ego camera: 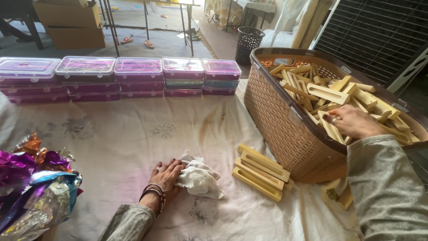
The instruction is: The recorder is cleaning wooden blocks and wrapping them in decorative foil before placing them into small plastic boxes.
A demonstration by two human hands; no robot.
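My left hand (167, 176) rests flat on the cloth-covered table, its fingers lying on the edge of a crumpled white rag (199, 178). My right hand (352, 121) reaches into a tan woven basket (285, 129) filled with several slotted pale wooden pieces (327, 93), fingers curled onto one of them. Whether that piece is gripped is unclear. A small stack of the same wooden pieces (261, 172) lies on the table between the rag and the basket.
A row of stacked clear-lidded plastic boxes (138, 76) with purple contents lines the far table edge. Crinkled shiny foil wrap (31, 187) sits at the near left. More wooden pieces (339, 194) lie below the basket. Beyond are a black bin (248, 42) and a cardboard box (73, 22).
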